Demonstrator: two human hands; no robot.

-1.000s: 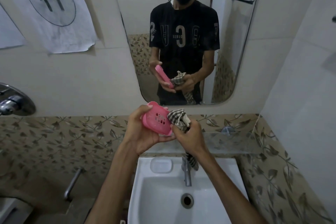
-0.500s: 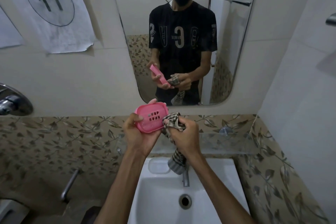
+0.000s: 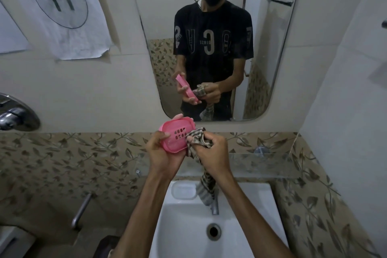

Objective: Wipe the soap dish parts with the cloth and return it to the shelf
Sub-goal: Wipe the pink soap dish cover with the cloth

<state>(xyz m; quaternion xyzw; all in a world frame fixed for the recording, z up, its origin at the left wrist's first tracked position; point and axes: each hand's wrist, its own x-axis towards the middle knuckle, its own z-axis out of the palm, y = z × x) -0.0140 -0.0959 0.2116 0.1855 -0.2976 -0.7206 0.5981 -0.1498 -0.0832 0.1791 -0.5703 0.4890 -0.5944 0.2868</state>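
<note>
My left hand (image 3: 162, 154) holds a pink slotted soap dish part (image 3: 177, 136) tilted up toward me, above the glass shelf (image 3: 261, 165). My right hand (image 3: 211, 153) grips a checked cloth (image 3: 198, 139), bunched at the dish part's right edge and touching it. The cloth's tail (image 3: 206, 189) hangs down over the tap. The mirror shows both hands with the dish part and the cloth.
A white basin (image 3: 240, 226) with a tap (image 3: 214, 207) sits below the shelf. A mirror (image 3: 209, 37) hangs on the wall ahead. A paper sheet marked 11 (image 3: 59, 6) is taped at the upper left. A chrome fitting (image 3: 14, 115) juts from the left wall.
The dish part has turned from facing right to lying flatter with its slots toward me. The right hand has shifted its grip on the cloth and stays pressed against the part's right edge.
</note>
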